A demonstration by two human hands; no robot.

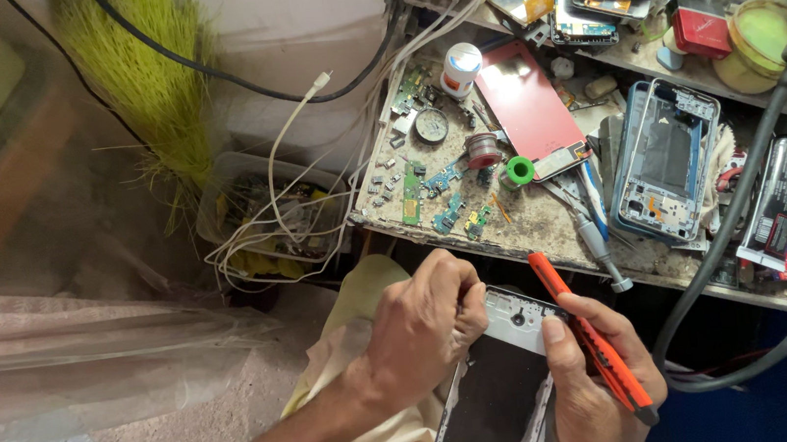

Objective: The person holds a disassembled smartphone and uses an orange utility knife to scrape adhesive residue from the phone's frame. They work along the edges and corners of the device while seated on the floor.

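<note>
Left hand (pixel 421 331) comes in from lower left, forearm angled up, wrist bent, knuckles to camera. Fingers curled shut over the top left corner of the opened white-framed smartphone with dark inner panel (pixel 497 392), which sits over the lap below the tabletop (pixel 552 223) edge. What the fingertips pinch, if anything, is hidden behind the knuckles.

Right hand (pixel 594 381) enters from the bottom edge, palm partly cut off by the frame. Thumb pressed flat on the phone's right rim; remaining fingers wrapped closed around an orange plastic utility knife (pixel 594 351), which runs diagonally from the tabletop edge down to the right. Blade end is not distinguishable.

Phone's lower end is cropped by the frame.

On the tabletop: small green circuit boards (pixel 441 201), a red flat phone back cover (pixel 529 107), a light blue phone midframe (pixel 665 160), a green solder reel (pixel 518 172), a white cylindrical pot (pixel 461 70). Black cables (pixel 758 209) cross on the right. White cables (pixel 284 214) hang left over a clear plastic bin (pixel 231 185).
</note>
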